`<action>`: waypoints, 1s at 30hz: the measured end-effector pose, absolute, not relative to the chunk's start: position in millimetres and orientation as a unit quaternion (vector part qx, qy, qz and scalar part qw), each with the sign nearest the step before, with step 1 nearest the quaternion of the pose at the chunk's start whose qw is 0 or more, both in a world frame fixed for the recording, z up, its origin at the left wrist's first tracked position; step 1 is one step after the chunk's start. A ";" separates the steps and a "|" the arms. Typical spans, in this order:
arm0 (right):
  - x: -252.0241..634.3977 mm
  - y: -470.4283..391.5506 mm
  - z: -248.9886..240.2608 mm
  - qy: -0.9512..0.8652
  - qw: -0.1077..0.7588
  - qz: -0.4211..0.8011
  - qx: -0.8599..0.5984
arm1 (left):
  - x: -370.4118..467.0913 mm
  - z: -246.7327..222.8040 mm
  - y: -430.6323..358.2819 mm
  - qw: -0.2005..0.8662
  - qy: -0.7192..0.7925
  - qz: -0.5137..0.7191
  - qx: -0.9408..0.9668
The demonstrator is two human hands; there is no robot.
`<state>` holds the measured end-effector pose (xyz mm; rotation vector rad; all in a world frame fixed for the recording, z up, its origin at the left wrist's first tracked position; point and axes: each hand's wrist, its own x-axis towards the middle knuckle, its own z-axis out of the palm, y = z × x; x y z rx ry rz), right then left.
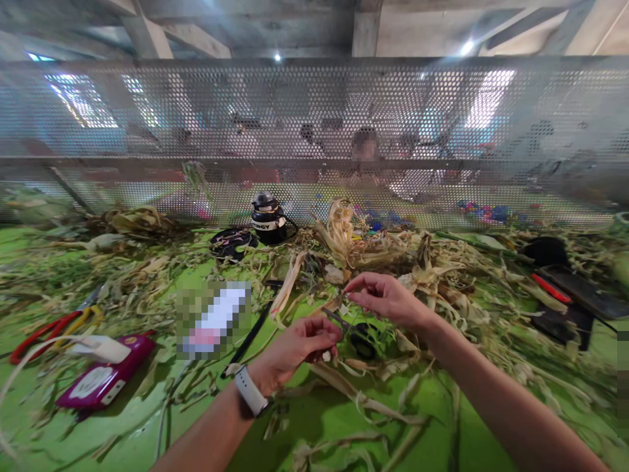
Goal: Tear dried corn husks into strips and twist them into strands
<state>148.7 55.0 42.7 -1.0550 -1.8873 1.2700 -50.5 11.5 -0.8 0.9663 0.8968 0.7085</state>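
Observation:
My left hand (308, 339), with a white watch band (251, 391) on the wrist, is closed. A small whitish bit shows under its fingers, too small to name. Just to its right, my right hand (386, 300) has thumb and index finger brought together in a pinch; what lies between them, if anything, is too small to make out. Between and below the hands are black-handled scissors (363, 341), partly covered by green and pale strips. Dry corn husks (341, 239) lie in a heap beyond my hands, and loose husk strips (344, 387) lie in front.
At left are red-and-yellow-handled scissors (54, 331), a purple power box (111, 373) with a white plug and cable, and a blurred-out phone-like object (216, 321). A black jar (268, 219) stands before the perforated metal screen (304, 111). Dark items (580, 295) lie right.

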 end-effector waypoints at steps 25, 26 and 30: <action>145.6 36.8 55.4 -0.895 0.186 0.246 -0.322 | -51.4 -7.3 9.4 0.777 0.346 0.266 0.453; 148.9 33.7 58.5 -0.905 0.146 0.258 -0.304 | -51.6 -8.6 10.2 0.776 0.342 0.271 0.455; 157.1 19.6 50.6 -0.907 0.081 0.289 -0.296 | -51.8 -11.0 11.6 0.779 0.331 0.270 0.459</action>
